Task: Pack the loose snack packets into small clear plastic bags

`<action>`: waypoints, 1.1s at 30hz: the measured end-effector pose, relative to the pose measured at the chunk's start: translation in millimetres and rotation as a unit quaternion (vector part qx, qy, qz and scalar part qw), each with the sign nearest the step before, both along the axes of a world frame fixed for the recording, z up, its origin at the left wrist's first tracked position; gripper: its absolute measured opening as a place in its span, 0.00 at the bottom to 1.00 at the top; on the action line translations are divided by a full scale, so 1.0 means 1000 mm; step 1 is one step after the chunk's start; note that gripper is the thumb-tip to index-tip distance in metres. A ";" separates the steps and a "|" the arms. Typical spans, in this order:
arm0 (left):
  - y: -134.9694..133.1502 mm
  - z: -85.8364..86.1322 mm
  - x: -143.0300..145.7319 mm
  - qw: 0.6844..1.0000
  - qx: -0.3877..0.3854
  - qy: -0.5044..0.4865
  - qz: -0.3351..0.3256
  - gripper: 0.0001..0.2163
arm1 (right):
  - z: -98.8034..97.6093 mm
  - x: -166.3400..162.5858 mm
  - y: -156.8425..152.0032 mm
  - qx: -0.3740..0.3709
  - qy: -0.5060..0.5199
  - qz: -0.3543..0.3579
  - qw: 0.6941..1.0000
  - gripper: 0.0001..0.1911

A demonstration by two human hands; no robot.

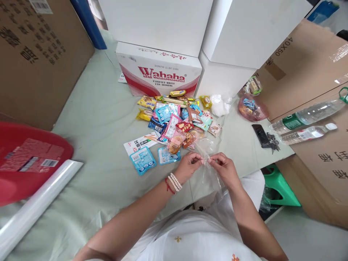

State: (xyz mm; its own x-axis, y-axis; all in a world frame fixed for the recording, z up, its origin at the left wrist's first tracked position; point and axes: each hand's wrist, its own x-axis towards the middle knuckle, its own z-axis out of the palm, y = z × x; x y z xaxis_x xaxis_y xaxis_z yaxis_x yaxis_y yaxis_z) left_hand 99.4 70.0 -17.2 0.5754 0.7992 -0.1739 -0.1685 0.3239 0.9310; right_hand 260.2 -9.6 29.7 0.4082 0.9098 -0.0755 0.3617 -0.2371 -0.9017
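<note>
Between my two hands is a clear plastic bag [207, 146], thin and see-through, hanging over the table's front edge. My left hand [189, 165], with beads at the wrist, pinches it from the left. From the right, my right hand [222, 166] pinches it close by, fingertips almost meeting. Just beyond lies a heap of wrapped snacks [174, 125] in many colours. A packaged bun [175, 144] rests at the heap's near side. Two light-blue packets [143, 160] lie left of my left hand, beside a white packet [138, 143].
Behind the heap stands a Wahaha carton [163, 72] among white boxes. A pink bowl [252, 108], a phone [260, 135], keys [272, 142] and plastic bottles [307, 116] are at the right. A red container [29, 163] and a white roll [40, 203] lie left.
</note>
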 end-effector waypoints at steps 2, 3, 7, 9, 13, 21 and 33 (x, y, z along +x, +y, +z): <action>0.002 0.002 -0.002 0.996 -0.074 -0.057 -0.005 0.15 | 0.003 0.008 -0.002 -0.009 0.083 -0.036 0.996 0.15; 0.003 0.003 -0.004 0.990 -0.111 -0.082 -0.007 0.16 | 0.004 0.012 -0.004 -0.007 0.116 -0.057 0.992 0.17; 0.007 0.007 -0.009 0.969 -0.204 -0.137 -0.004 0.18 | 0.009 0.034 -0.016 0.009 0.203 -0.118 0.972 0.19; 0.008 0.008 -0.010 0.963 -0.223 -0.149 -0.003 0.18 | 0.011 0.043 -0.023 0.016 0.233 -0.134 0.963 0.19; 0.008 0.009 -0.010 0.964 -0.229 -0.134 0.013 0.21 | 0.011 0.053 -0.035 0.018 0.285 -0.168 0.944 0.21; -0.005 0.017 0.008 0.978 -0.194 0.002 0.077 0.26 | -0.003 0.038 -0.039 -0.002 0.297 -0.160 0.941 0.25; -0.019 0.005 -0.043 0.946 0.023 0.215 0.242 0.19 | -0.011 0.102 -0.023 -0.045 0.193 -0.139 0.970 0.24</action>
